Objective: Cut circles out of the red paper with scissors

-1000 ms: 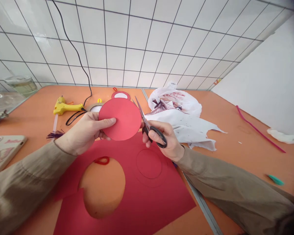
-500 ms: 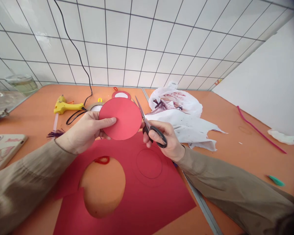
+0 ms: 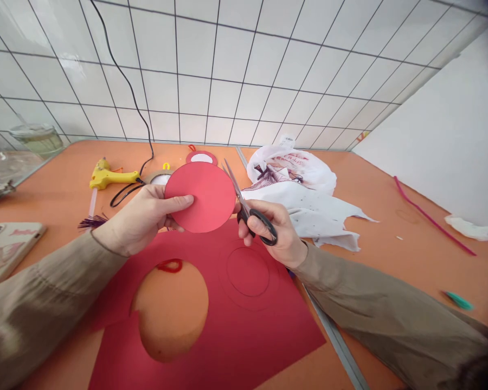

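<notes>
A round red paper disc (image 3: 205, 197) is pinched at its left edge by my left hand (image 3: 146, 216), thumb on top. My right hand (image 3: 274, 230) is closed round the black handles of a pair of scissors (image 3: 244, 203). The blades are slightly apart and point up and away, close beside the disc's right edge. Below both hands lies a large red sheet (image 3: 236, 336) with a round hole cut in it and two pencilled circles, one inside the other. A red loop (image 3: 171, 265) lies at the hole's upper edge.
A yellow glue gun (image 3: 111, 176) with a black cord lies at the left, behind a phone (image 3: 12, 252). White plastic bags (image 3: 296, 179) and white cloth (image 3: 329, 211) are right of centre. A pink stick (image 3: 431, 216) and a green object (image 3: 458, 300) lie at the right.
</notes>
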A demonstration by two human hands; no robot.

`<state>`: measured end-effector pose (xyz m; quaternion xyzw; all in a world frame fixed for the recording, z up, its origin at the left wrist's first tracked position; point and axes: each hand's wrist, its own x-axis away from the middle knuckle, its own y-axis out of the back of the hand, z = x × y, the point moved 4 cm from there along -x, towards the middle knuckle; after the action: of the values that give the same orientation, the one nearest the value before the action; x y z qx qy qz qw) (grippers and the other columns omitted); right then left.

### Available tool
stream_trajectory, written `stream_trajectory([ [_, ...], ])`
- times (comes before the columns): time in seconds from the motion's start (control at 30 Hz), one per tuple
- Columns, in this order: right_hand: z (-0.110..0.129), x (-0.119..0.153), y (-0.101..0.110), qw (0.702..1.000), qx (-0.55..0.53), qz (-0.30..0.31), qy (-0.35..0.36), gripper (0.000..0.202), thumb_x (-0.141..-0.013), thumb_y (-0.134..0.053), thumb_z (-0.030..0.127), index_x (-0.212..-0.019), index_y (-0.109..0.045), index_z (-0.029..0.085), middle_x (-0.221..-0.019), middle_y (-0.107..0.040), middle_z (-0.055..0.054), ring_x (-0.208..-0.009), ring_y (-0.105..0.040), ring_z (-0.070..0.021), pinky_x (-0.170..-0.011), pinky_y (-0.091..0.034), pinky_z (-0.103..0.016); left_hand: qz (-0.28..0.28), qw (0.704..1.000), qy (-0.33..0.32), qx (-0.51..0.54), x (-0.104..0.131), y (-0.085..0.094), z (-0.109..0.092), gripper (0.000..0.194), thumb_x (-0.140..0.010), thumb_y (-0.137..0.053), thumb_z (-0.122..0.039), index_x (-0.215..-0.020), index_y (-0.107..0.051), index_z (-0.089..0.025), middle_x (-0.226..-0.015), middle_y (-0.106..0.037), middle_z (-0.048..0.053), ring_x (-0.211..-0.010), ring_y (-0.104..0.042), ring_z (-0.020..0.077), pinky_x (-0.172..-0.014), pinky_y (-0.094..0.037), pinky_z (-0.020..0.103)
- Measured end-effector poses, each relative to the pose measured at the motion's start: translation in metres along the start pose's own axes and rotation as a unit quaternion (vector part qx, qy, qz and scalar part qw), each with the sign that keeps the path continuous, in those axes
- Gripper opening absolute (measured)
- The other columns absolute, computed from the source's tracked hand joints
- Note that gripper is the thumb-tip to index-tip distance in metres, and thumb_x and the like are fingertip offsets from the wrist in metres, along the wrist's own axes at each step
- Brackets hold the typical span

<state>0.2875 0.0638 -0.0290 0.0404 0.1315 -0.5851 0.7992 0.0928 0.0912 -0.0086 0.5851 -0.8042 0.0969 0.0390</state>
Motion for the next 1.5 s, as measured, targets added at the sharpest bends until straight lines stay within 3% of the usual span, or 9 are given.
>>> stream_trajectory([
  [0.37,0.0015,-0.0010,-0.0016,1.000,-0.009,0.011,0.006,0.030,-0.071,-0.064,0.039,-0.086,-0.062,0.013,-0.063,-0.058,-0.002,-0.050,-0.053,-0.0101,-0.042,-0.046,-0.020,-0.007,1.000,0.002,0.002,0.0018,-0.0005,0.0001,0.014,-0.068,-0.069,-0.026,-0.068,-0.064,-0.013,-0.062,-0.056,0.002,-0.070,-0.057,0.0181,-0.058,-0.048,0.028],
  [0.83,0.0005,-0.0015,-0.0013,1.000,-0.013,0.006,0.000,0.030,-0.070,-0.066,0.038,-0.085,-0.062,0.012,-0.065,-0.057,-0.001,-0.049,-0.054,-0.0087,-0.041,-0.046,-0.018,0.009,0.999,-0.015,0.030,0.0003,-0.0052,0.0012,0.019,-0.069,-0.069,-0.025,-0.084,-0.067,-0.014,-0.077,-0.064,0.005,-0.069,-0.057,0.0151,-0.054,-0.048,0.025],
  [1.5,-0.0001,-0.0012,-0.0014,1.000,0.006,0.012,-0.001,0.029,-0.072,-0.064,0.037,-0.087,-0.061,0.012,-0.063,-0.057,0.000,-0.048,-0.053,-0.0083,-0.041,-0.047,-0.018,0.012,0.999,0.000,0.042,0.0010,-0.0044,0.0039,0.013,-0.069,-0.068,-0.025,-0.077,-0.069,-0.016,-0.073,-0.068,0.004,-0.065,-0.058,0.0143,-0.053,-0.048,0.023],
])
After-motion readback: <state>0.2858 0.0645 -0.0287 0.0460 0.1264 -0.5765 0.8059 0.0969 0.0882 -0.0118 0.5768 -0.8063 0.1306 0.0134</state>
